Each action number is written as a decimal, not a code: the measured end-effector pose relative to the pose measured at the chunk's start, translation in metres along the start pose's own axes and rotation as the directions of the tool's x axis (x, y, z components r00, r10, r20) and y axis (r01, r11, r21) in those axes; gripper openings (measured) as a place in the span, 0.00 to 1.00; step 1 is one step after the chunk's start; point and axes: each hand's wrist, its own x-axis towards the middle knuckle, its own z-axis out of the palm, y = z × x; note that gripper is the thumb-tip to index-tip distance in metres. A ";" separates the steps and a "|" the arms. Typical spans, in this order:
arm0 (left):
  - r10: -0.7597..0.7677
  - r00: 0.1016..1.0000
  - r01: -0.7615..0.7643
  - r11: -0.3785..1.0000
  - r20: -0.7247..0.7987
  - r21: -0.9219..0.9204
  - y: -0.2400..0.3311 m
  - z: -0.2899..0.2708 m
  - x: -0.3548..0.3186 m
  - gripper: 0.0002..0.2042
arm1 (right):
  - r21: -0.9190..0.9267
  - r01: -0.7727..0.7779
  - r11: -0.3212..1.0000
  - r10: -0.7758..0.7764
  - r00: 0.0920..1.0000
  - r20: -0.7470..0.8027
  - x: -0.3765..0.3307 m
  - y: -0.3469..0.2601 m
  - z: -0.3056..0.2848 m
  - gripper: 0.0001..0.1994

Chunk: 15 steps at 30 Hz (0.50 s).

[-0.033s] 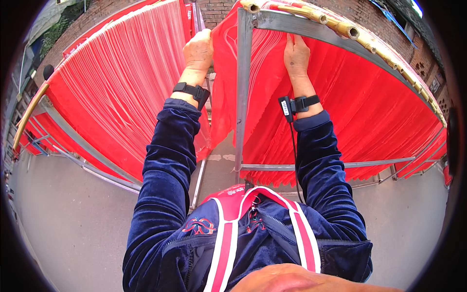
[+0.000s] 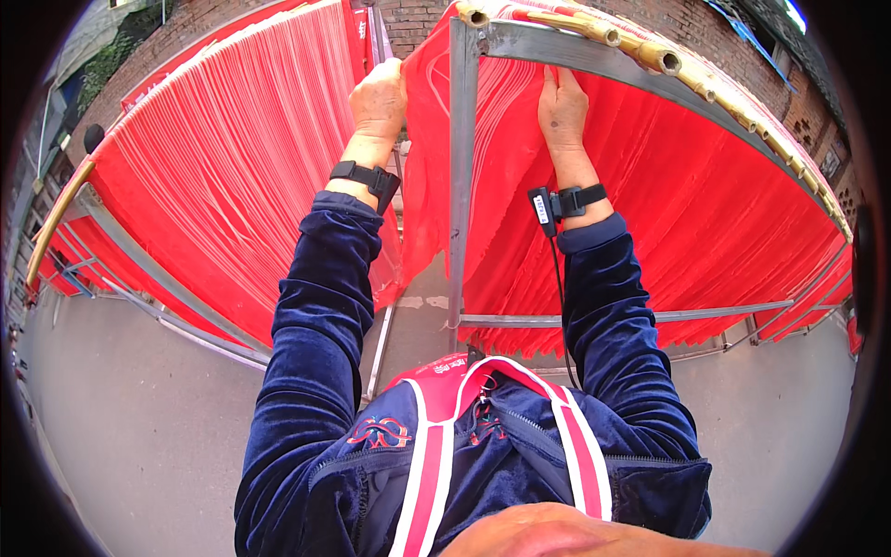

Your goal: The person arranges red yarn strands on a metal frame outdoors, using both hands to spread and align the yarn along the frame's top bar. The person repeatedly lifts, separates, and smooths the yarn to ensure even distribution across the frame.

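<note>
**Both hands up on the red sheets at the rack's corner**

Ahead of you two great banks of red sheets hang in close rows. The left bank (image 2: 213,195) slopes away to your left over a long rail. The right bank (image 2: 705,213) hangs from a grey metal frame (image 2: 461,186), whose upright post stands between your two arms and whose top bar runs off to the right. Bamboo poles (image 2: 640,48) lie along that top bar, their cut ends showing. Behind it all stands a brick wall (image 2: 408,23), and pale concrete ground (image 2: 121,418) spreads below.

Your arms, in dark blue velvet sleeves (image 2: 311,353), reach up from the lower edge, each with a black wrist strap; a thin cable drops from the right one.

Your left hand (image 2: 379,97) is curled over the upper edge of a sheet (image 2: 422,176) that hangs just left of the post, fingers folded round it in a closed grasp.

Your right hand (image 2: 561,110) lies against the sheets right of the post, just under the top bar, fingers stretched upward. You cannot tell from here whether its fingertips pinch a sheet or only press on it.
</note>
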 end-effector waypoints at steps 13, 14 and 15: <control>-0.189 0.973 0.218 0.942 0.133 -0.257 0.066 0.080 -0.118 0.17 | 0.120 -0.377 0.918 0.275 0.827 0.490 -0.112 0.045 0.051 0.19; -0.216 0.960 0.261 0.921 0.180 -0.290 0.066 0.089 -0.125 0.17 | 0.153 -0.391 0.908 0.276 0.830 0.484 -0.120 0.051 0.055 0.19; -0.242 0.943 0.308 0.896 0.228 -0.321 0.065 0.096 -0.133 0.18 | 0.184 -0.410 0.893 0.283 0.831 0.478 -0.127 0.058 0.056 0.19</control>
